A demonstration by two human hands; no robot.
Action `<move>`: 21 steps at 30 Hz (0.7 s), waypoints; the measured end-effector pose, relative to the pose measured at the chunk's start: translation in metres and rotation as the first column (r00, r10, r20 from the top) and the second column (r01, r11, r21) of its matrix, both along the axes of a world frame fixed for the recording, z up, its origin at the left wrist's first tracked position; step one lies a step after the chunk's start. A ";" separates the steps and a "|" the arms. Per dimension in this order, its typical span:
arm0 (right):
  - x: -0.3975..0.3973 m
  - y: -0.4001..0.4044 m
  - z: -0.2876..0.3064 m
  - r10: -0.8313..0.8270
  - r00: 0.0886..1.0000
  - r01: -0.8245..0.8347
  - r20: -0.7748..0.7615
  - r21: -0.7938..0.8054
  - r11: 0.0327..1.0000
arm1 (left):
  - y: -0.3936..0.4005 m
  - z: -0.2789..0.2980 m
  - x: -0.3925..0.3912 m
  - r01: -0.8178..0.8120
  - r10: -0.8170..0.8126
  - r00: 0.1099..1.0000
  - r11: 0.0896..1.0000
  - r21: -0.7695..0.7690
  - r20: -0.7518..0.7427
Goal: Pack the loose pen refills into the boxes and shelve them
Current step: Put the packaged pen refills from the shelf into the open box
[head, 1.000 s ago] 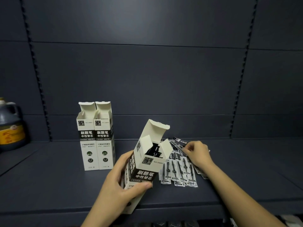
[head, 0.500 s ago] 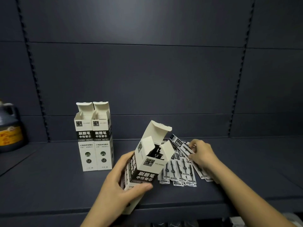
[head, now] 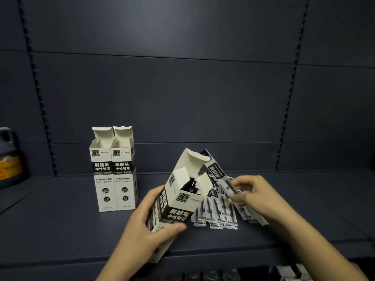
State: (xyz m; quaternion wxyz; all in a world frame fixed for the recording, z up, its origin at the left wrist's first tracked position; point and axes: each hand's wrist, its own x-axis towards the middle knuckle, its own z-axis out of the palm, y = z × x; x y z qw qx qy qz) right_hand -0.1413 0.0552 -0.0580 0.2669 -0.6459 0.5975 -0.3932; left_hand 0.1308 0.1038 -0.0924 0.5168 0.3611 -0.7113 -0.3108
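Observation:
My left hand (head: 151,230) grips a white-and-black refill box (head: 179,201), tilted with its top flaps open and dark refill packets showing inside. My right hand (head: 255,196) pinches a small bunch of wrapped pen refills (head: 218,172), lifted off the shelf with their upper ends behind the held box's lid. Several more loose refill packets (head: 215,214) lie fanned on the shelf between my hands. Two more identical boxes (head: 113,175) stand upright side by side with lids open, to the left.
The dark shelf board (head: 60,224) runs across the view, with its front edge near my wrists. A dark jug with an orange label (head: 9,159) stands at the far left. The back panel is dark and slotted. Packaged items show dimly below the shelf edge.
My right hand has picked a bunch of refills from the pile and raised them toward the open box. The held box has stayed almost where it was.

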 end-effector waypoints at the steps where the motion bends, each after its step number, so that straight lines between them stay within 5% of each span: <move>1: 0.006 0.009 0.004 0.028 0.996 -0.027 0.082 -0.012 1.000 | 0.000 0.000 0.000 -0.005 0.005 1.000 1.000 -0.005 0.001; 5: 0.028 0.041 0.016 0.127 0.915 -0.120 0.384 -0.042 0.992 | 0.000 -0.001 0.000 -0.011 0.011 1.000 1.000 -0.007 -0.003; 12: 0.037 0.072 0.030 0.248 0.783 -0.176 0.570 -0.179 0.968 | 0.000 -0.001 -0.001 -0.039 0.039 0.999 0.999 -0.009 -0.003; 21: 0.053 0.094 0.057 0.331 0.816 -0.107 0.473 -0.440 0.892 | 0.001 -0.002 -0.002 -0.035 0.035 0.999 0.999 -0.038 0.015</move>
